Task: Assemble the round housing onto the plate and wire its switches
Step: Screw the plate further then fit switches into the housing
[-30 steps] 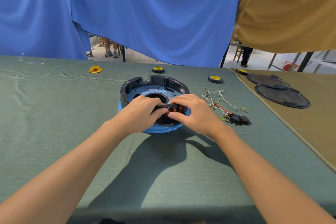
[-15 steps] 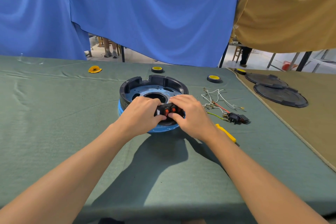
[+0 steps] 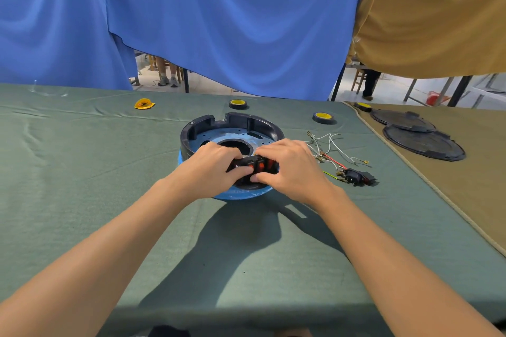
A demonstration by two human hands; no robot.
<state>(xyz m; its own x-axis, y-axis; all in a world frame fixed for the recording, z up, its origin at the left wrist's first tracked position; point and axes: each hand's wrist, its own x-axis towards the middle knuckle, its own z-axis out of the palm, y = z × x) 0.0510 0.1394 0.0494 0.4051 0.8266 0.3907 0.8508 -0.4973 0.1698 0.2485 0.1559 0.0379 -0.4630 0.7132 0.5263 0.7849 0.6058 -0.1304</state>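
Fingers [image 3: 239, 171] of left hand [image 3: 210, 169] and right hand [image 3: 290, 169] pinch the switch block [image 3: 258, 165] at the near wall of the round housing [image 3: 235, 122], already seated on the blue plate [image 3: 241, 195]. Wiring seems undone: loose wires [image 3: 327, 149] lie right.

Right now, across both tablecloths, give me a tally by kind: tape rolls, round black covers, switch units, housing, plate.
Tape rolls: 3
Round black covers: 2
Switch units: 2
Round housing: 1
Blue plate: 1
Total: 9
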